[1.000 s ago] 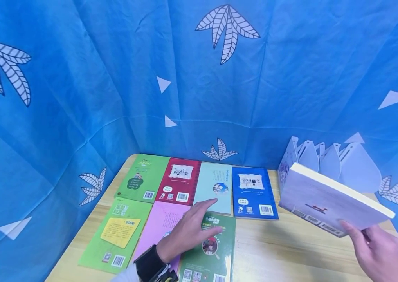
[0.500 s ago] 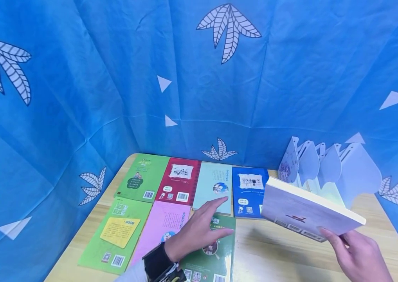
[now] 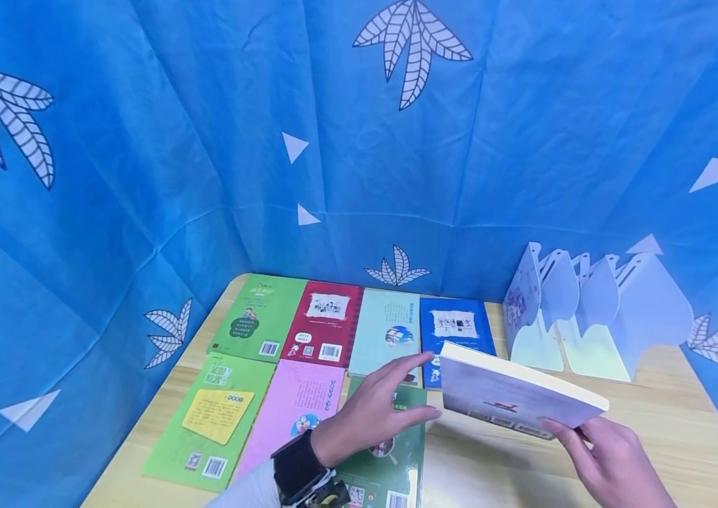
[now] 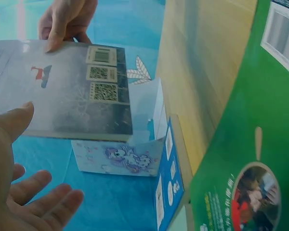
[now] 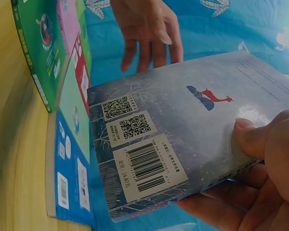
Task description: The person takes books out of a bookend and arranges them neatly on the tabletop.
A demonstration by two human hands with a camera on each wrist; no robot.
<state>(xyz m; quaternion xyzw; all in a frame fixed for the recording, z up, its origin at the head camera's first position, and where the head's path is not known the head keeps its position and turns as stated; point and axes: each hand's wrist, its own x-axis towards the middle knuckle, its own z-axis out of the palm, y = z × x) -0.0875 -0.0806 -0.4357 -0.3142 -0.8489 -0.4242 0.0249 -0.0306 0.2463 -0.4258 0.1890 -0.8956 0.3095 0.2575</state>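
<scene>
My right hand (image 3: 613,458) grips a thick grey-lilac book (image 3: 517,395) by its near right edge, thumb on the back cover. The book is tilted above the table, its barcode and two QR codes plain in the right wrist view. At the book's left end my left hand (image 3: 378,409) hovers with spread fingers, holding nothing. In the left wrist view a small gap seems to lie between that hand's thumb and the book. Beneath the left hand lies a dark green book (image 3: 397,458), partly covered. A blue book (image 3: 460,324) lies behind, partly hidden by the held book.
More books lie flat in two rows: a green one (image 3: 257,317), a red one (image 3: 323,324), a pale mint one (image 3: 384,331), a pink one (image 3: 298,402) and a lime one (image 3: 206,423). A white divided book rack (image 3: 651,310) stands at the back right, before a blue curtain (image 3: 397,176).
The right hand has carried the book leftward and slightly down, uncovering the rack. My left hand has shifted right, toward the book.
</scene>
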